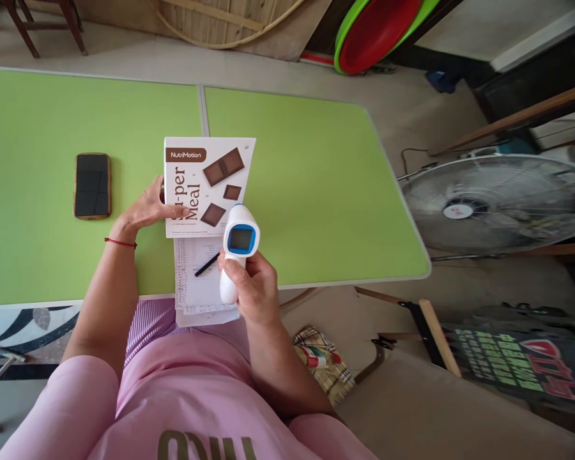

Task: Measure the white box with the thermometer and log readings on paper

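My left hand grips the left side of a white NutriMotion box with pictures of chocolate pieces, its thumb across the front. Wrapped in my right hand is the handle of a white infrared thermometer. Its blue-framed screen looks dark and faces me, and its head overlaps the box's lower right corner in view. Below the box, a notebook with handwriting lies at the table's near edge, partly hidden. A black pen rests on its page.
A phone in a brown case lies on the green folding table, left of the box. To the right stands a large fan. A wooden-framed chair is at the lower right. Red and green basins lean at the back.
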Motion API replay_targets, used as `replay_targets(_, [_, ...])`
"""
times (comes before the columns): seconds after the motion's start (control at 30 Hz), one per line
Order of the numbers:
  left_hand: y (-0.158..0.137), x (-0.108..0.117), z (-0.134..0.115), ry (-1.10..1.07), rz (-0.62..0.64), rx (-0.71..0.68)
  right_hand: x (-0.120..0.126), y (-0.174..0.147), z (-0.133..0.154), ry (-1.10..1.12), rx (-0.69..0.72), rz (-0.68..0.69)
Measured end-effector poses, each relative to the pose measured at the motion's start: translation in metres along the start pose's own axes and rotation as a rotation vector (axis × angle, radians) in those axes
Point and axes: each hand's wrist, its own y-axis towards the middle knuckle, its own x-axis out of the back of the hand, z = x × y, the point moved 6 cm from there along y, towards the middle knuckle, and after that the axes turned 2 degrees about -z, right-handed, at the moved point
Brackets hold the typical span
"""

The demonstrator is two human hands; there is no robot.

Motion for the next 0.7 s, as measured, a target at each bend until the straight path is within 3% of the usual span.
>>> replay_targets(0.1, [-0.001, 0.0, 0.005, -0.019, 0.08, 0.075, 0.026, 0.015, -0.002, -0.2, 0.126, -0.07])
replay_targets(0.23, [-0.002, -0.002, 0.005, -0.09, 0.095, 0.082, 0.079, 0.053, -0.021, -0.653, 0.295, -0.257])
replay_targets(0.37, [-0.003, -0.008, -0.003, -0.13, 0.111, 0.062, 0.116, 0.083, -0.058, -0.947, 0.254, -0.283])
replay_targets(0.53, [-0.002, -0.01, -0.017, -0.128, 0.053, -0.038, 0.135, 0.088, -0.082, -1.126, 0.249, -0.304])
replay_targets(0.7, [0.001, -0.003, -0.018, 0.017, -0.05, -0.16, 0.136, 0.083, -0.08, -1.181, 0.309, -0.304])
